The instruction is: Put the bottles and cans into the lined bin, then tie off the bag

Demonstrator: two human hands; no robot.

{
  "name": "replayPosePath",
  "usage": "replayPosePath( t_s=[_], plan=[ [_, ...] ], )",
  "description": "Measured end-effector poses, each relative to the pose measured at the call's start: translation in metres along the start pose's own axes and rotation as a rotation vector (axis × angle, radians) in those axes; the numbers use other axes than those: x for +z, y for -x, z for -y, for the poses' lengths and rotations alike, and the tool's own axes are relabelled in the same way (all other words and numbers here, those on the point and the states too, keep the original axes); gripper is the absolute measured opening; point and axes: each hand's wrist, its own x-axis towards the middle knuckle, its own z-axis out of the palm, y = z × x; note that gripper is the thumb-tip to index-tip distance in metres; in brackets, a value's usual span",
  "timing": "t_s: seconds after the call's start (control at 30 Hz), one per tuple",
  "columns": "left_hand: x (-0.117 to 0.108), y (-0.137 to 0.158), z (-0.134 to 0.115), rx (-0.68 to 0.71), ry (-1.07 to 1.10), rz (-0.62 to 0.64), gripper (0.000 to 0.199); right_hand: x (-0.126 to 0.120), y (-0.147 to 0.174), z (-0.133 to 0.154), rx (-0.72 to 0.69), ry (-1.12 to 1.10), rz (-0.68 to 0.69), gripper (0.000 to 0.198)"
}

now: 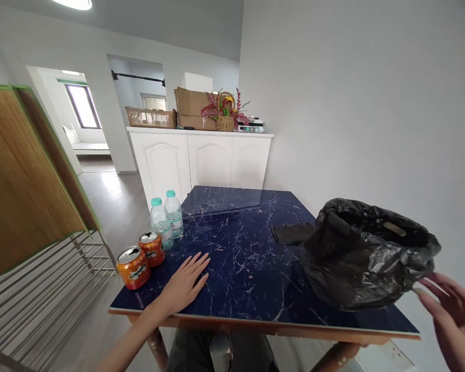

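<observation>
My left hand (pixel 186 284) lies flat on the dark blue marbled tabletop (pixel 242 268), fingers stretched out and holding nothing. Beside it, to the left, stand two opened orange soda cans, a nearer can (pixel 133 267) and a farther can (pixel 152 249). Just behind them are two clear water bottles with turquoise caps, a front bottle (pixel 161 225) and a rear bottle (pixel 174 214). A black plastic bag (pixel 364 263) stands with its mouth open at the table's right; a pale strip shows inside. My right hand (pixel 451 310) is at its lower right edge, thumb and fingers apart, some fingertips partly hidden.
A folded black plastic piece (pixel 292 233) lies left of the bag. Beyond the table, a white cabinet (pixel 213 160) bears cardboard boxes (pixel 196 108) and a flower basket (pixel 225 123). A metal rack (pixel 62 289) stands at left, and a white wall (pixel 356 103) rises at right.
</observation>
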Motion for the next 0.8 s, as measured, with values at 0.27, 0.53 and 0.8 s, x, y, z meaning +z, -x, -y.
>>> replayPosePath(
  t_s=[0.27, 0.53, 0.8],
  plan=[
    [0.003, 0.003, -0.003, -0.024, 0.029, -0.009, 0.053, 0.03, -0.019, -0.031, 0.228, 0.05, 0.196, 0.077],
    [0.003, 0.004, -0.004, -0.022, 0.024, -0.022, 0.052, 0.074, 0.003, -0.007, 0.182, 0.055, 0.208, 0.075],
    [0.003, 0.005, -0.005, -0.02, 0.022, -0.02, 0.052, 0.153, 0.043, 0.014, -0.083, 0.008, 0.353, 0.083]
  ],
)
